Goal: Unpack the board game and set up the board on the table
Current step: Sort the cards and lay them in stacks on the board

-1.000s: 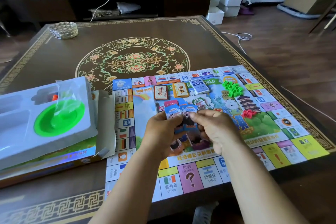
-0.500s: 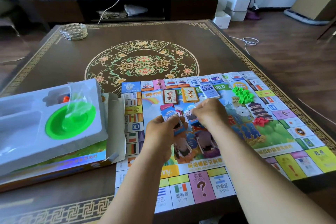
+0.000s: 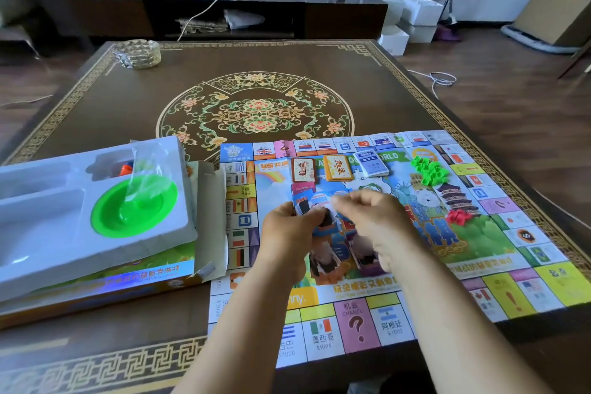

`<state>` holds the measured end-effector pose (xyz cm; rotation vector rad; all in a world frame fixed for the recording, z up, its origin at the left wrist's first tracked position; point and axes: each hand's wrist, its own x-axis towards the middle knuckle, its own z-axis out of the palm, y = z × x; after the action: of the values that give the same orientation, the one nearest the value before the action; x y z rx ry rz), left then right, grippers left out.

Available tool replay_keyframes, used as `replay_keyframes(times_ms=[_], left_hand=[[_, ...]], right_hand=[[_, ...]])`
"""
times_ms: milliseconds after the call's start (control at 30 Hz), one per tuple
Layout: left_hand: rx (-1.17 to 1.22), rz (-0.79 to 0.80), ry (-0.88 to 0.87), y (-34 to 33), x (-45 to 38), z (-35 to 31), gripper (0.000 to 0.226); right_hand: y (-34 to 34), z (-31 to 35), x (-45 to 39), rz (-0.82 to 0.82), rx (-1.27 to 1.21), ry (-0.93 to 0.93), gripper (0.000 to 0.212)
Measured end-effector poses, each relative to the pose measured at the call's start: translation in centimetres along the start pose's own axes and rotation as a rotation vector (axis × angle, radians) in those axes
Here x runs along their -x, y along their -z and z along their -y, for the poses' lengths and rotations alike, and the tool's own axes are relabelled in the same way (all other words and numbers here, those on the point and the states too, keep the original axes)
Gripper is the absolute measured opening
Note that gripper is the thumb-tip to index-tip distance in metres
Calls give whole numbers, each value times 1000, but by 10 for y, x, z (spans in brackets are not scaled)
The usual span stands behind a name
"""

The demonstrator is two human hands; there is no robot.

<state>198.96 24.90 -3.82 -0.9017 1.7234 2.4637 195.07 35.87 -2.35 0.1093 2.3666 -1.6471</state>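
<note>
A stack of cards point(image 3: 307, 205) is gripped by the left hand point(image 3: 287, 233); the blurred right hand point(image 3: 367, 217) cannot be read. Cards could be dropped onto the board point(image 3: 479, 265), scattering the green houses point(image 3: 430, 169).

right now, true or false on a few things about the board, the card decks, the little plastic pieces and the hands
1. The game board lies unfolded on the table. True.
2. Three card decks sit in a row near the board's far edge. True.
3. The green houses are still in the white tray. False: they lie piled on the board's right side.
4. The left hand holds small cards. True.
5. The red pieces sit left of the decks. False: they lie to the right, nearer the person than the green houses.
6. The right hand rests on the tray. False: it is over the board.
</note>
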Motion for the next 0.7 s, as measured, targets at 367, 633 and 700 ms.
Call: replay_keyframes(times_ms=[367,633,700], left_hand=[[-28,84,-35,-5,0,3,13],[-12,62,-37,-6,-1,8,3],[-8,62,-35,-5,-1,9,3]], right_hand=[[4,-17,6,-72,-118,-59,10],[6,-24,1,-72,-159,-95,13],[6,-25,-1,-64,-162,-108,15]])
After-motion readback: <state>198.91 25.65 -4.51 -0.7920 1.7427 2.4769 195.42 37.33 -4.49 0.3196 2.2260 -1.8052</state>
